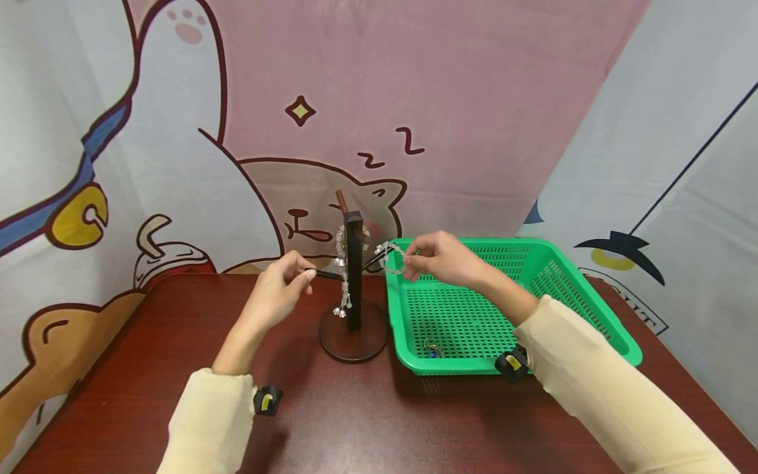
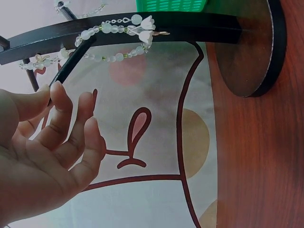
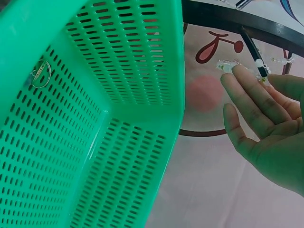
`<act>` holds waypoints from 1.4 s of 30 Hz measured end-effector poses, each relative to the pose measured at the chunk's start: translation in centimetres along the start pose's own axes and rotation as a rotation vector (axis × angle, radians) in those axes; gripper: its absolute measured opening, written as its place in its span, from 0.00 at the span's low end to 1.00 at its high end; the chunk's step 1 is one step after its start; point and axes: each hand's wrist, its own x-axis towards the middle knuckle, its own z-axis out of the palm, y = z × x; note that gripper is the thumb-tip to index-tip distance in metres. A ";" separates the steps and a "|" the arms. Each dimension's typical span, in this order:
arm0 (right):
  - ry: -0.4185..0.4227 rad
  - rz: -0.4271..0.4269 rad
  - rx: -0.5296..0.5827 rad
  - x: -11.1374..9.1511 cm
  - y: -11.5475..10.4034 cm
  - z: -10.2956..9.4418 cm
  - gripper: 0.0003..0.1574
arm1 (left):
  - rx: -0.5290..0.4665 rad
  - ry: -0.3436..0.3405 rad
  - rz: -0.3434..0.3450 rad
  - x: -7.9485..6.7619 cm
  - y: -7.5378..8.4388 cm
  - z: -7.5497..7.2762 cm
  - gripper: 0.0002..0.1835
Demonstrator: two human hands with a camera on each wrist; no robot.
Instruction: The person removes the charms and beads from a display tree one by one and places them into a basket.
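A dark wooden jewelry stand (image 1: pixel 354 283) with a round base and side pegs stands upright on the table. My left hand (image 1: pixel 275 293) pinches the end of its left peg (image 2: pixel 73 61) between thumb and index finger. My right hand (image 1: pixel 444 260) holds a clear beaded bracelet (image 1: pixel 381 249) by the fingertips at the right peg (image 3: pixel 251 47), with the loop around or beside the peg's tip. From the stand's left side hangs a beaded strand with white flower charms (image 2: pixel 146 35). More clear beads hang higher on the post, partly hidden by it.
Just right of the stand, a green perforated basket (image 1: pixel 515 242) sits on the reddish-brown table (image 1: pixel 355 421). Small jewelry pieces (image 1: pixel 433 346), including a ring-shaped one, lie in its near left corner. A cartoon-printed cloth (image 1: pixel 444 85) hangs behind the table.
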 end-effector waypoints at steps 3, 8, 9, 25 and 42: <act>0.000 -0.001 -0.003 -0.1 -0.1 -0.1 0.11 | -0.001 -0.004 -0.004 0.0 0.0 0.0 0.03; 0.000 0.001 0.004 -0.3 -0.1 -0.2 0.11 | 0.000 -0.014 -0.018 0.0 0.0 -0.1 0.03; 0.000 0.000 0.003 -0.3 0.0 -0.2 0.11 | 0.000 -0.014 -0.021 0.0 0.0 -0.1 0.03; -0.006 -0.003 0.015 -0.4 0.2 -0.6 0.10 | 0.007 -0.015 -0.026 0.1 0.0 -0.1 0.04; 0.053 -0.006 -0.009 -0.6 0.3 -1.5 0.10 | 0.004 -0.007 -0.014 0.0 0.0 -0.1 0.03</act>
